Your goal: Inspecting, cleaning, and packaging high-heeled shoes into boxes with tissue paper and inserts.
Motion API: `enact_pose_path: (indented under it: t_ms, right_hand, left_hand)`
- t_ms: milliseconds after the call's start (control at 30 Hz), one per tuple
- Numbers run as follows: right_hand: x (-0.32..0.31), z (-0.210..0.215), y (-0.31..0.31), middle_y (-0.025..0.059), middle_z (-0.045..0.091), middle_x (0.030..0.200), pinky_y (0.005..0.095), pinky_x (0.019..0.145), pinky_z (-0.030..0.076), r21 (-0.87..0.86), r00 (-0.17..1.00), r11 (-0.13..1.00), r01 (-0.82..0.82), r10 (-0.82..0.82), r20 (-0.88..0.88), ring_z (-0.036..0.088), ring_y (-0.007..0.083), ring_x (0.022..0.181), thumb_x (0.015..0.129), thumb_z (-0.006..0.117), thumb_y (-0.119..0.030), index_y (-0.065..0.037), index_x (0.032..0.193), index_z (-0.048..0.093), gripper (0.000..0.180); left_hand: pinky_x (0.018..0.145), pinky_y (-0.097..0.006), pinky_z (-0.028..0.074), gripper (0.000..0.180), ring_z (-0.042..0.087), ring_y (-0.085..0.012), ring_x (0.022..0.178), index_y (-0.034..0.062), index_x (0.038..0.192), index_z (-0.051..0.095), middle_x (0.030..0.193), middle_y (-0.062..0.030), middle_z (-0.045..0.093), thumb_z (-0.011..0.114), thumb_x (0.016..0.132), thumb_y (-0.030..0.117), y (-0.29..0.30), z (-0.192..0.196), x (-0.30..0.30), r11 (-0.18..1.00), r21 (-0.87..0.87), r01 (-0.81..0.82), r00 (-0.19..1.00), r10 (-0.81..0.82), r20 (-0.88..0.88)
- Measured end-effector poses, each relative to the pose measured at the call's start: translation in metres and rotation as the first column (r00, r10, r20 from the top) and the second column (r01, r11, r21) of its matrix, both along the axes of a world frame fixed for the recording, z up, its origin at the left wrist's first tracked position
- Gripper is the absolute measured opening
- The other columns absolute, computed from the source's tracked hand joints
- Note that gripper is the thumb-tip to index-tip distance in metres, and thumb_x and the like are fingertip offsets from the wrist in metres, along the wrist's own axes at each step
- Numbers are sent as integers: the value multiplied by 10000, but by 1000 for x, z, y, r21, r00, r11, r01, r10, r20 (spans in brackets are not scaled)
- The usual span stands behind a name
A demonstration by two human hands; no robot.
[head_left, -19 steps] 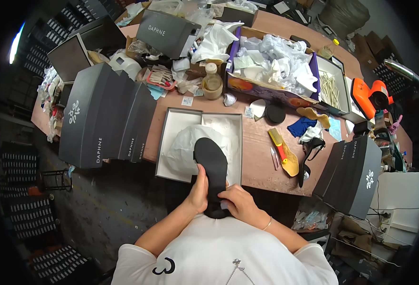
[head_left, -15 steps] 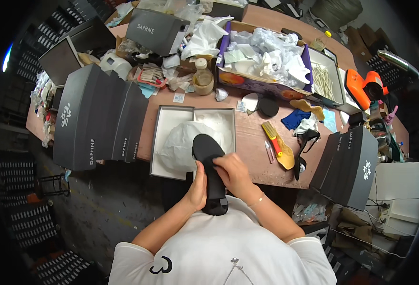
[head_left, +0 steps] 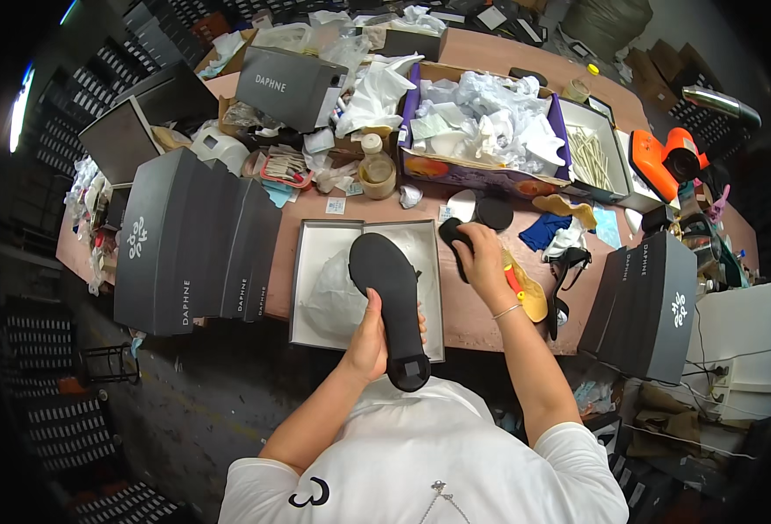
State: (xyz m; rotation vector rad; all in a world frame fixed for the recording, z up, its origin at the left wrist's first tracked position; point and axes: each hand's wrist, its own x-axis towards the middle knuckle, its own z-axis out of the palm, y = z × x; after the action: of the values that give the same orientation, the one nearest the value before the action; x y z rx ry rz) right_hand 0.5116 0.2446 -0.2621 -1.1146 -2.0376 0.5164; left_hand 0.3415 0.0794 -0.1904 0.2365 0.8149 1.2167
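My left hand [head_left: 369,345] grips a black heeled sandal [head_left: 387,288], its sole turned up and its heel toward me. The fingers wrap around the far side, and the thumb lies along the near edge. Over the table to the right, my right hand [head_left: 483,259] is closed on a small black oblong pad [head_left: 452,247]; its exact kind is unclear. Beneath the sandal sits an open shoebox [head_left: 302,301], with crumpled white paper [head_left: 337,293] inside. A second black sandal [head_left: 565,284] lies right of my right hand.
Dark shoeboxes stand at the left [head_left: 154,253] and right [head_left: 643,301]. Behind are a purple-edged box of crumpled paper [head_left: 486,170], a bottle [head_left: 376,175] and a tray of pale sticks [head_left: 588,157]. A yellow insole shape [head_left: 532,297] lies near my right wrist.
My right hand has left the sandal and moved right, holding the black pad over the table. The sandal has turned so its sole shows more fully, still in my left hand.
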Motion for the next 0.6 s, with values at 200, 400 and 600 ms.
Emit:
enact_pose_path:
  t_ms: [200, 400, 600]
  right_hand:
    - [35, 12, -51, 79, 634, 820, 275, 694, 479, -619, 911, 776, -123, -159, -381, 606, 152, 746, 934, 584, -185, 8, 952, 613, 197]
    - [45, 16, -132, 32, 621, 764, 240, 638, 486, -838, 845, 348, -419, -189, -501, 583, 96, 670, 984, 515, -211, 1, 863, 617, 265]
    - [25, 13, -153, 83, 657, 917, 277, 751, 520, -796, 801, 109, -595, 7, -598, 637, 144, 803, 1003, 468, -270, 29, 996, 635, 343]
  left_hand:
    - [829, -417, 510, 677, 598, -238, 865, 33, 1105, 515, 935, -116, 591, 304, 932, 653, 18, 6, -29, 972, 53, -229, 971, 224, 84]
    - [901, -462, 482, 570, 593, -268, 915, 34, 1103, 511, 994, -144, 582, 431, 935, 572, 22, -3, -47, 848, -151, -509, 832, 529, 170]
    - [896, -457, 485, 544, 594, -261, 917, 35, 1089, 516, 998, -135, 583, 434, 942, 552, 22, 3, -44, 850, -130, -510, 838, 526, 147]
